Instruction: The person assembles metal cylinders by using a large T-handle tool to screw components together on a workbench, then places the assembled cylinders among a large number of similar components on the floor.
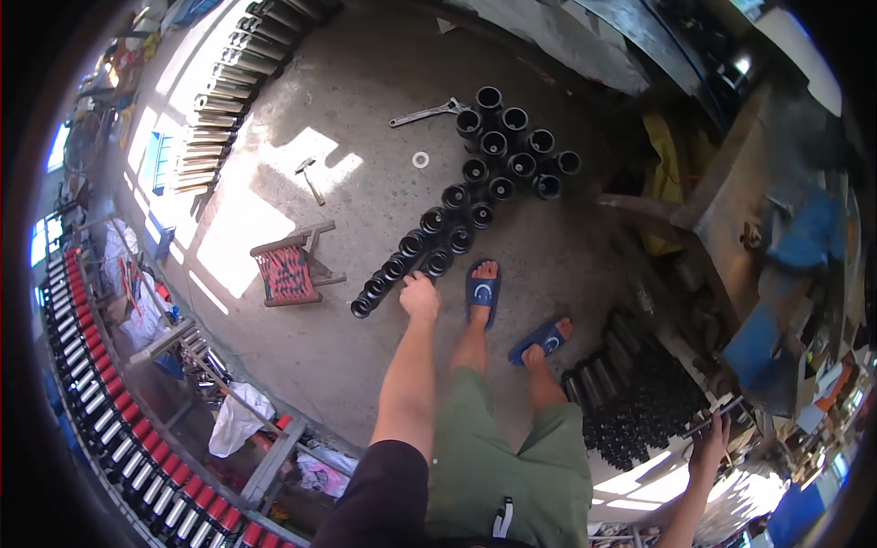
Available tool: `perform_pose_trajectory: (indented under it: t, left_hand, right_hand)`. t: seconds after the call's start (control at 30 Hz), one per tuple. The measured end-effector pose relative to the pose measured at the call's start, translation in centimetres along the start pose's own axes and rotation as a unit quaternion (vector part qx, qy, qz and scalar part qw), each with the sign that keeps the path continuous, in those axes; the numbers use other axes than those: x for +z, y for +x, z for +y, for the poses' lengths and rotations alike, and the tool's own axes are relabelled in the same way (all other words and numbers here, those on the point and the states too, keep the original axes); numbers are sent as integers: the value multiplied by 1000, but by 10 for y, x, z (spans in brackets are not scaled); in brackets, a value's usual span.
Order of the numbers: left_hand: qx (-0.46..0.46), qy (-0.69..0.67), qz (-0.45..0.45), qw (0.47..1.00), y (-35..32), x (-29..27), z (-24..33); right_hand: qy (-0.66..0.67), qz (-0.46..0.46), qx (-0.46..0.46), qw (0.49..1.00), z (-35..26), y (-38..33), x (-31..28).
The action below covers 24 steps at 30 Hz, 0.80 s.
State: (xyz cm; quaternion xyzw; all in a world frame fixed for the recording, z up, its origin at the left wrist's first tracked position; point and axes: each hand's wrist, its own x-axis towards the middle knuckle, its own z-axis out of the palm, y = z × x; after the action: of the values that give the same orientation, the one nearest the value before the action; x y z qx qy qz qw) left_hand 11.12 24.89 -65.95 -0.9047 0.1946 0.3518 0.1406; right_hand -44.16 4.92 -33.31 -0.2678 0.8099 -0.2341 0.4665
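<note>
My left hand (420, 297) reaches down with curled fingers at the near end of a double line of upright black tubes (459, 239). Its fingers are closed beside the tube rims; what lies under them is hidden. Open round mouths face up on these tubes, some with a small pale spot inside. Far to the right, my right hand (710, 445) is closed around a thin, dark, straight-edged thing (717, 416) whose kind I cannot make out. It is above a heap of dark cylindrical parts (630, 397) on the floor.
An adjustable wrench (425, 114), a pale ring (420, 160) and a hammer (311, 180) lie on the floor. Left stands a low woven stool (285, 274). Metal tubes (237, 68) line the far left; red-and-silver rollers (119, 393) fill a rack. My sandaled feet (482, 290) stand beside the tubes.
</note>
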Motion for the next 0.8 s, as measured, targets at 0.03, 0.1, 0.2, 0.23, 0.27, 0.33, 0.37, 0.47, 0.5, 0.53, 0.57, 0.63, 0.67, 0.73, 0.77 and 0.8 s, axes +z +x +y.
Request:
perform_pose_trajectory:
  t: [0.03,0.1,0.2,0.23,0.27,0.33,0.37,0.47,0.5,0.53,0.57,0.63,0.67,0.73,0.77,0.8]
  left_hand:
    - [-23,11,-18,1000,14,10,-5]
    - [-42,22,-46,998,12,14,-10]
    - [-122,-136,-57,981,-49,-33,7]
    - [-142,-203,-63,967,-74,-36,-11]
    - [-148,-257,-43,954,-109,-51,-24]
    - [-115,-453,-36,883,-209,-89,-74]
    - [-49,-550,-104,827,-267,-118,-105]
    - [82,-475,-275,832,-414,-240,-160]
    - [267,-365,-207,868,-427,-263,-156]
    - [306,-386,-150,858,-443,-299,-121]
    - [334,-582,-130,730,-475,-337,-56]
    - [418,-595,-87,681,-509,-395,29]
    - [487,-578,-96,648,-531,-419,54]
    - [647,-511,11,566,-549,-442,103]
    - [682,-525,46,507,-552,-453,131]
    - [709,-543,78,444,-557,-461,160]
  right_hand:
    - [43,-18,44,998,-3,13,5]
    - [107,-41,113,987,-13,21,25]
    - [236,-120,132,955,13,39,0]
    - [237,-114,139,955,17,33,0]
    - [245,-101,143,954,26,24,-7]
    - [173,-105,131,970,46,-3,-38]
    - [151,-93,148,973,54,-24,-58]
    - [66,-99,169,978,89,-53,-95]
    - [57,-113,149,981,95,-61,-106]
    - [53,-122,129,983,104,-72,-114]
    - [38,-84,114,989,107,-79,-117]
    - [52,-23,52,997,110,-90,-118]
    - [69,1,14,997,124,-91,-121]
    - [35,31,-19,999,132,-99,-129]
    - [33,41,-35,998,135,-108,-129]
    - [27,51,-51,997,137,-122,-132]
